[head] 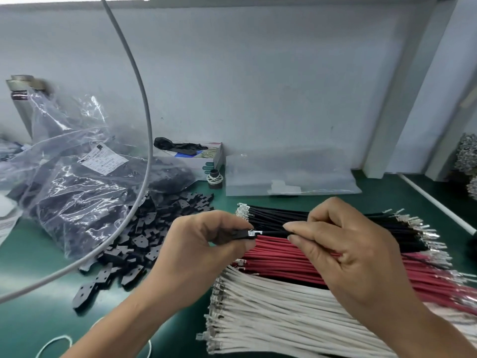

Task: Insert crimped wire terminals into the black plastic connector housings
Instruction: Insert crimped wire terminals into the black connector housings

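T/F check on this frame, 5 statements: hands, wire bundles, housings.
1. The left hand pinches a black connector housing. True.
2. The right hand holds a white wire. False: it pinches a black wire, whose metal terminal sits at the housing's opening.
3. The red wire bundle lies between the black wire bundle and the white wire bundle. True.
4. The loose housings are piled to the right of the wires. False: they lie to the left, beside a clear plastic bag.
5. Both hands rest flat on the mat. False: both are raised over the wires.
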